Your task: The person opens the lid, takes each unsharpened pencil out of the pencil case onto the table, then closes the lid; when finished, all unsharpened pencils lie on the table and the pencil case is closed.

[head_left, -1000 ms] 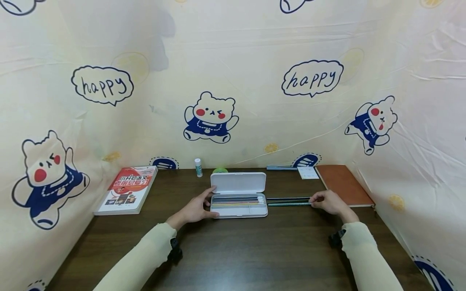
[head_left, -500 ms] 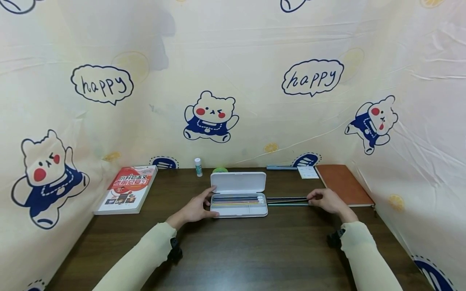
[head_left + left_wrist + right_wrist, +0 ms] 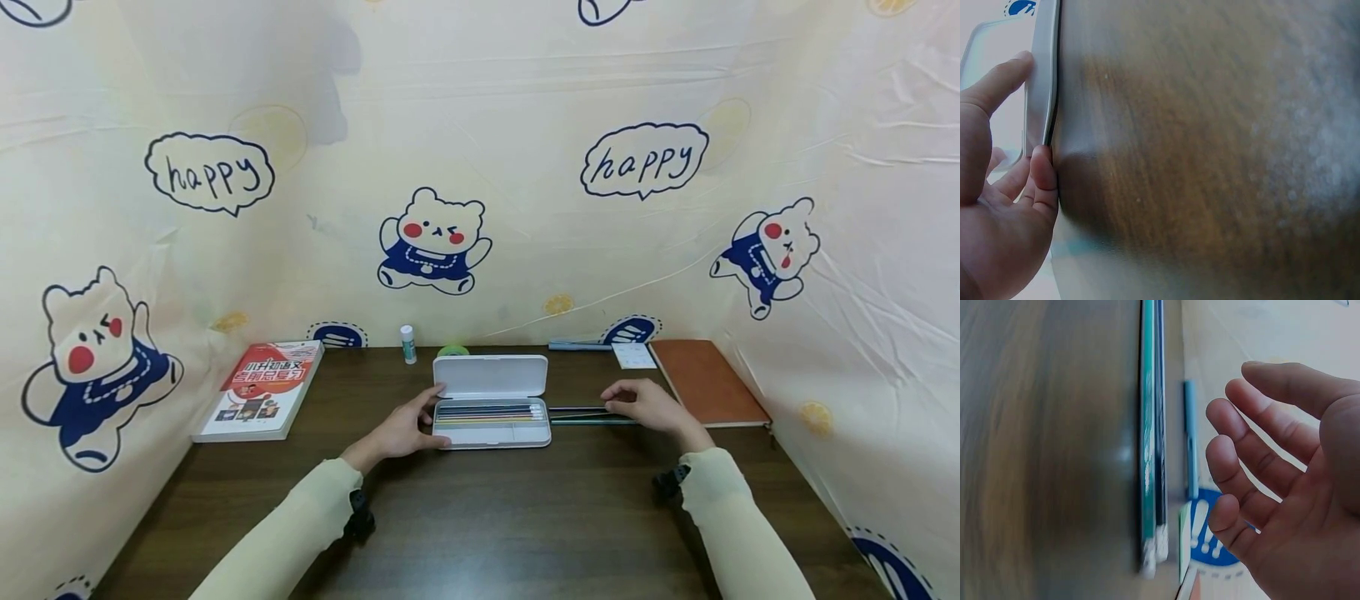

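Two slim wooden pencils, one teal and one dark, with white eraser ends (image 3: 588, 415) lie side by side on the dark brown wooden desk (image 3: 525, 517), just right of the open white plastic pencil case (image 3: 491, 422), their tips nearly touching its right wall. Right wrist view shows them parallel and touching each other (image 3: 1152, 444).

Right hand (image 3: 647, 405) hovers over the eraser ends; fingers relaxed, loosely bent, holding nothing. From the head view, contact with the pencils cannot be told; the wrist view shows the fingers (image 3: 1241, 462) apart from them.

Left hand (image 3: 405, 427) rests against the left end of the case, thumb on the rim, fingertips (image 3: 1041, 175) pressed to the side wall, bracing it more than gripping.

Case tray already holds a row of coloured pencils (image 3: 487, 411); lid stands open behind.

Handling judgement: the pencils look light, stiff, smooth-lacquered, round or near round, so likely to roll or slide apart if nudged. Points are brittle. Best hold seems a pinch across both barrels near mid-length, or at the eraser ends, keeping them together. Case is light and could skid on the polished desk without bracing

Red-covered book (image 3: 262, 390) lies far left, brown notebook (image 3: 708, 382) far right, small glue stick (image 3: 408, 344) behind the case
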Motion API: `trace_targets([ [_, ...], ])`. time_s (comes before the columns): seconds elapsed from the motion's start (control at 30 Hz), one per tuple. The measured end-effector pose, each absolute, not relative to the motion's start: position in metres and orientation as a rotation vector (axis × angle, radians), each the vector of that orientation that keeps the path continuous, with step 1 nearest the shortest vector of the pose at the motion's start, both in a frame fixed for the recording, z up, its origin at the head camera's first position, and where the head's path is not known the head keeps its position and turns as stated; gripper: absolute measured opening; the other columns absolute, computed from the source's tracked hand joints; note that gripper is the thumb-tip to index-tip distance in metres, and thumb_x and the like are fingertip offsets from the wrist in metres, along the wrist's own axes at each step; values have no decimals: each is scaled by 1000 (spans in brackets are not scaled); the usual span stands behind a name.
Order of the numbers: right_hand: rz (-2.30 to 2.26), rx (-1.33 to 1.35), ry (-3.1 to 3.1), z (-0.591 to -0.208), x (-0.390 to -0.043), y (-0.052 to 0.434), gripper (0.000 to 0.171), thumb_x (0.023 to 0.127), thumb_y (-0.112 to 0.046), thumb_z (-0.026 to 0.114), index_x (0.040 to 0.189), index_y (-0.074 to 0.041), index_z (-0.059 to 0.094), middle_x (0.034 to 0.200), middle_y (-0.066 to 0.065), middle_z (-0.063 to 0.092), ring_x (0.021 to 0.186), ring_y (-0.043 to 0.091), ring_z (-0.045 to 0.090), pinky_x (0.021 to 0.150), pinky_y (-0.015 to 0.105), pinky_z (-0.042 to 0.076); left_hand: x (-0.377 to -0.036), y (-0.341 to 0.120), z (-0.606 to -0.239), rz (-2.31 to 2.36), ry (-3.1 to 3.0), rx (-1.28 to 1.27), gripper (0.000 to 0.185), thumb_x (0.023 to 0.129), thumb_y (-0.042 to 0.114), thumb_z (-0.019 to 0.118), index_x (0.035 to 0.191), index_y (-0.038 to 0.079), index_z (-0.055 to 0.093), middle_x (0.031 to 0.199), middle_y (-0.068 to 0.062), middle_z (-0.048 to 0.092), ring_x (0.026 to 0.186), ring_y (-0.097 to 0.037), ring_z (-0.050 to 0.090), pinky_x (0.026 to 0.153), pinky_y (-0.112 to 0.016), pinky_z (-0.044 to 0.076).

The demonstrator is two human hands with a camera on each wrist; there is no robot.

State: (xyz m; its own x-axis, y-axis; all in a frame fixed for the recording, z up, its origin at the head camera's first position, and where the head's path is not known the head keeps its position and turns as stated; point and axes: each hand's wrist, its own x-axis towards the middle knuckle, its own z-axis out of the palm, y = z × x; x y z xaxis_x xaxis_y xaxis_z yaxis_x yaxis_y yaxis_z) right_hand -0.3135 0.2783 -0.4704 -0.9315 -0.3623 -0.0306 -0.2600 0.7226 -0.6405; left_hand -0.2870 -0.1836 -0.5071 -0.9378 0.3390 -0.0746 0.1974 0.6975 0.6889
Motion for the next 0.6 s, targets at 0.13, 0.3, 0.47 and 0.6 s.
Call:
trace_targets([
  [0.13, -1002, -566, 2756, -469, -314, 259, 23, 95, -21, 67, 113, -6, 71, 100, 2, 71, 88, 16, 59, 79, 32, 49, -288, -184, -509, 1045, 2725, 435, 99, 79, 40, 85, 158, 21, 28, 143, -7, 55, 102, -15, 55, 93, -38, 45],
  [0.3, -973, -653, 2729, -472, -317, 236, 22, 94, -19, 68, 111, -6, 72, 98, 1, 71, 86, 14, 59, 78, 31, 50, -288, -184, -510, 1034, 2728, 437, 99, 79, 39, 85, 158, 20, 28, 143, -8, 55, 101, -15, 56, 93, -37, 45],
  [0.47, -950, -717, 2698, -475, -317, 213, 18, 94, -18, 67, 109, -9, 73, 98, 0, 72, 84, 14, 57, 77, 32, 49, -287, -184, -510, 1038, 2730, 439, 99, 79, 39, 85, 158, 20, 28, 143, -8, 55, 101, -16, 56, 93, -37, 45],
  [0.6, -925, -769, 2686, -479, -319, 196, 14, 94, -18, 68, 106, -12, 73, 97, -2, 72, 79, 13, 55, 71, 29, 48, -287, -184, -509, 1037, 2737, 461, 99, 80, 39, 84, 158, 18, 28, 143, -9, 55, 101, -16, 56, 92, -38, 46],
])
